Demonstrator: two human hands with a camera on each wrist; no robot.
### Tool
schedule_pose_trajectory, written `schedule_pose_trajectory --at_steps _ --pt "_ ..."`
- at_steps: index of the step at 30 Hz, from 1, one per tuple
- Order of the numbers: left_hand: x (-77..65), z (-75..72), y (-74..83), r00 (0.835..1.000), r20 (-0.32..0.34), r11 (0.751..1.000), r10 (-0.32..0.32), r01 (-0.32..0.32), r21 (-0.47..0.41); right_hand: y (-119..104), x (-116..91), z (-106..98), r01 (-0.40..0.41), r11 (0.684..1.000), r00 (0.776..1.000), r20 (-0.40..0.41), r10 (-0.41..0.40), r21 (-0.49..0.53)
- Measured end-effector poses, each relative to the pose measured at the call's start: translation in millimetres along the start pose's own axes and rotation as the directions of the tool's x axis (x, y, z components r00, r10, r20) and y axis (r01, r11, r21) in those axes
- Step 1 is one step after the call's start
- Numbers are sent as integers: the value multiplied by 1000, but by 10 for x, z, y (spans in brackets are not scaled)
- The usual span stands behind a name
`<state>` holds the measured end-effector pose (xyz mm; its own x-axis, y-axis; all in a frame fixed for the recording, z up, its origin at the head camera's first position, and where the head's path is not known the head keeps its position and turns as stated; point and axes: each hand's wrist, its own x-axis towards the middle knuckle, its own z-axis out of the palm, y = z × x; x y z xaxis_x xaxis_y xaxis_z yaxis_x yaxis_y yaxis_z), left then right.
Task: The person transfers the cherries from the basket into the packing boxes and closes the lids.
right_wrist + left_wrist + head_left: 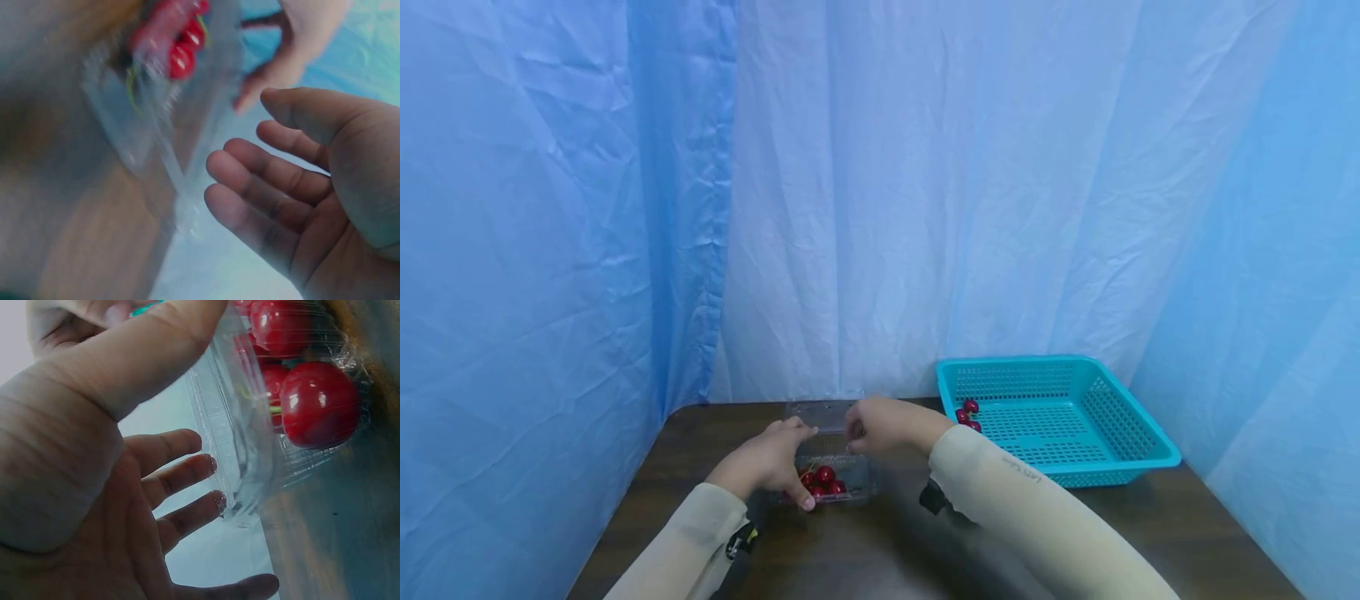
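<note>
Several red cherries [825, 475] lie in a clear plastic clamshell box [859, 483], whose lid [825, 414] stands raised at the back. At the left side of the box is my left hand [767, 458], thumb at the front edge and the other fingers spread toward the back. Two of its fingertips touch the clear plastic in the left wrist view. My right hand [887, 423] hovers by the box's back right, near the lid. The right wrist view shows this hand's fingers [228, 206] loosely bent with nothing between them; the box there is blurred.
A turquoise perforated basket [1063, 479] stands on the right of the dark wooden table [820, 554]. A few cherries [972, 407] lie at its left end. Light blue curtains [887, 183] hang behind and along both sides.
</note>
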<state>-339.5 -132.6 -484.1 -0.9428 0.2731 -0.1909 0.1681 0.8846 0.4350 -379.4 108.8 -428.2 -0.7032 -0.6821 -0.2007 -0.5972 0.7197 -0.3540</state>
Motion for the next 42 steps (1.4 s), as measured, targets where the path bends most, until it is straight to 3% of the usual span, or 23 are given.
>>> schedule_pose_trajectory --at_steps 6,11,16,19,24,28,31,33,35,38,42 --pt "-8 1 30 1000 -7 1000 -17 17 -3 249 -84 -276 17 1000 998 -57 -16 24" --pt "-7 12 27 1000 -17 1000 5 -6 -6 539 -205 -447 -99 994 988 -117 102 35" --pt "1 21 28 1000 -24 1000 6 -7 -11 861 -332 -568 -270 957 940 -186 286 105" --pt "8 20 22 1000 -27 1000 -1 0 -1 1042 -387 -611 -320 931 911 -213 354 176" --pt "15 12 29 999 -31 1000 -8 8 15 1256 -450 -681 -306 913 895 -243 373 271" --pt "9 7 49 999 -29 1000 -28 28 8 1380 -486 -697 -306 910 894 -245 376 278" --pt "96 59 -20 999 -29 999 -36 36 1 1473 -513 -687 -341 899 884 -232 406 274" --pt "247 167 -187 999 -45 1000 -8 9 6 1536 -531 -675 -368 886 870 -231 435 282" --pt "313 211 -252 999 -50 1000 1 0 9 1609 -544 -657 -391 874 861 -219 458 290" --pt "234 173 -197 999 -53 1000 1 -1 6 1727 -563 -609 -415 867 858 -198 474 277" --pt "-2 24 32 999 -39 999 -30 29 -18 1889 -604 -506 -445 864 854 -179 489 235"
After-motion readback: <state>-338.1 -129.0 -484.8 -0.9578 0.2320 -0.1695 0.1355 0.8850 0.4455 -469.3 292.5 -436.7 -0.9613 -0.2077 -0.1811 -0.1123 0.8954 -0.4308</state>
